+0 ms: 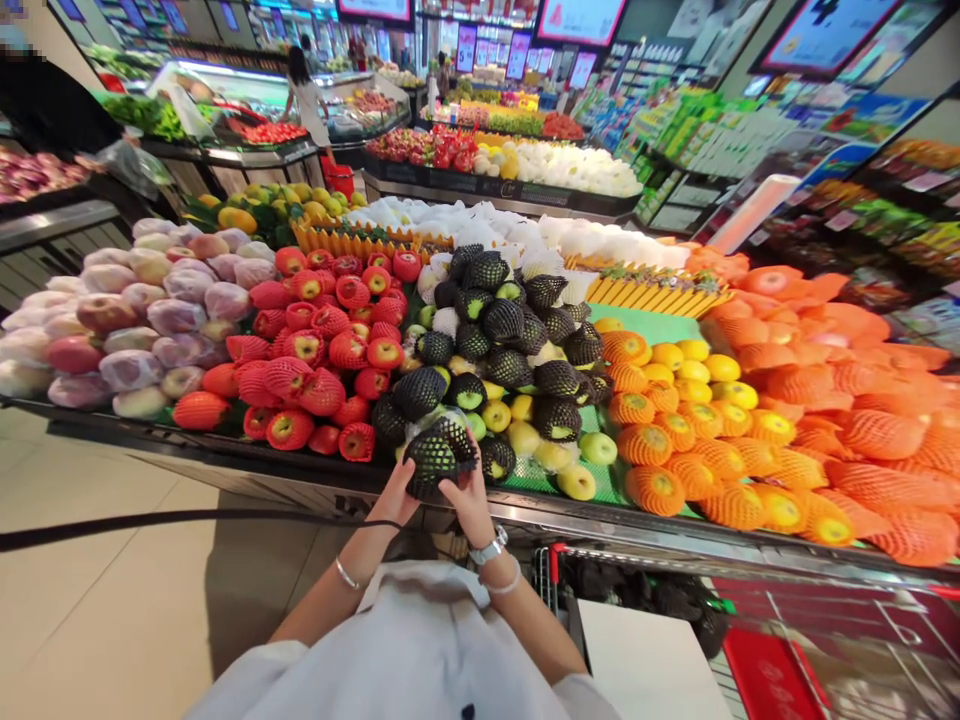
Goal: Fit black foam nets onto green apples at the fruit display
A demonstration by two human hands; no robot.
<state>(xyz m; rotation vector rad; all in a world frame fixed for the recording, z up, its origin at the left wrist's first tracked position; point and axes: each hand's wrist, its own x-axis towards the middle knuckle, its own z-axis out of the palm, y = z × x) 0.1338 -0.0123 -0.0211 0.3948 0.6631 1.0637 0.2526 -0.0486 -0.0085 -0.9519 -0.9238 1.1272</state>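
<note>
Both hands hold a green fruit in a black foam net (433,462) at the front edge of the display. My left hand (397,497) wraps round its left side. My right hand (469,492) grips from the right, its fingers round more black netting, perhaps a second fruit; I cannot tell for certain. Just behind rises a heap of green fruits in black nets (504,322). Loose yellow-green pears (576,482) lie to the right, on a green mat.
Red-netted apples (307,345) and pale wrapped fruits (135,330) fill the left of the display; orange-netted fruits (720,460) fill the right. A shopping cart (551,575) with a white box (645,660) stands at my right. A person in black (52,110) is at far left.
</note>
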